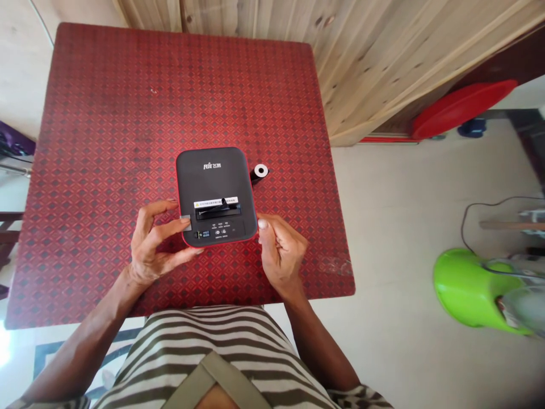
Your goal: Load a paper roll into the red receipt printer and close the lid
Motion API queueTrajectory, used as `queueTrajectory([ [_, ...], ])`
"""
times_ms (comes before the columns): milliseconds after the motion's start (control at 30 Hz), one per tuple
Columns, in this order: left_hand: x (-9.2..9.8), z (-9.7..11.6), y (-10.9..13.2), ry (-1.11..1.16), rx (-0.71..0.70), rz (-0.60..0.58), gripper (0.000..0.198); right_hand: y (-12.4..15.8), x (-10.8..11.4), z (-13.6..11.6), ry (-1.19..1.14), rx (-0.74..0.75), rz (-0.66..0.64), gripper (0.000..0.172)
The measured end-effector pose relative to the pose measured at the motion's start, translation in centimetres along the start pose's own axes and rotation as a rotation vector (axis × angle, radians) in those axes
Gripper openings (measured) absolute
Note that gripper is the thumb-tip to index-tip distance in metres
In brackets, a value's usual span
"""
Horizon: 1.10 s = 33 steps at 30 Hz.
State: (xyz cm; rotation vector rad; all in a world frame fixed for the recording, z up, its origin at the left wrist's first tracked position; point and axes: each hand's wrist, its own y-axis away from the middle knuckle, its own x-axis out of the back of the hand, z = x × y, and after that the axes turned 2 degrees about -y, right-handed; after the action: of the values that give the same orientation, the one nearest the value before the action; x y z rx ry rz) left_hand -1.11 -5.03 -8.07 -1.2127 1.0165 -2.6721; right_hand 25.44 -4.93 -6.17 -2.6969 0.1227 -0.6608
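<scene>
Black device [215, 184], 1, left fingers [172, 228] pinching its corner, right fingers [268, 241] bunched at its edge, 1 roll [259, 174]

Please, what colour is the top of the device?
The device's top is dark grey, almost black; it shows best in the head view.

A table [183, 102] is spread across left and centre. Left of frame centre, a device [210, 184] is flanked by the left hand [153, 241] and, at lower right, the right hand [281, 250]. A roll [256, 172] is set just beside the device's right edge.
</scene>
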Motion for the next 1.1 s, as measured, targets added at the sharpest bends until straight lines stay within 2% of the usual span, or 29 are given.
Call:
queueTrajectory([
  [167,-0.2,-0.1,0.1,0.031,-0.004,-0.007,0.053,0.1,0.0,0.5,-0.031,0.031,0.005,0.027],
  [300,-0.5,-0.1,0.7,-0.012,-0.016,0.025,0.057,-1.2,1.1,0.6,0.058,0.062,0.045,0.02],
  [400,-0.6,0.0,0.8,-0.059,-0.045,0.037,0.061,-3.8,1.8,-0.4,0.153,0.228,0.06,0.015],
  [467,-0.6,0.0,0.7,-0.074,-0.059,0.037,0.061,-6.0,1.4,-1.5,0.244,0.393,-0.068,0.017],
  [533,-0.7,0.0,0.6,-0.077,-0.079,0.046,0.064,-8.1,0.2,-2.8,0.391,0.465,-0.3,0.02],
  [633,-0.8,-0.1,0.7,-0.077,-0.104,0.068,0.077,-10.6,-2.4,-4.8,0.626,0.395,-0.663,0.025],
  [733,-1.0,-0.2,1.0,-0.107,-0.102,0.047,0.085,-11.9,-4.6,-5.9,0.774,0.328,-0.837,0.031],
  [833,-1.2,-0.2,1.1,-0.135,-0.089,0.021,0.085,-12.5,-5.6,-5.7,0.825,0.351,-0.862,0.034],
  [933,-1.3,0.0,1.1,-0.143,-0.074,0.024,0.087,-12.6,-5.5,-5.2,0.797,0.377,-0.847,0.029],
  [1033,-1.4,0.2,1.0,-0.143,-0.057,0.014,0.088,-12.3,-4.1,-5.4,0.776,0.374,-0.799,0.028],
  [1100,-1.4,0.4,1.0,-0.127,-0.044,-0.004,0.09,-11.6,-2.3,-5.8,0.709,0.373,-0.714,0.026],
])
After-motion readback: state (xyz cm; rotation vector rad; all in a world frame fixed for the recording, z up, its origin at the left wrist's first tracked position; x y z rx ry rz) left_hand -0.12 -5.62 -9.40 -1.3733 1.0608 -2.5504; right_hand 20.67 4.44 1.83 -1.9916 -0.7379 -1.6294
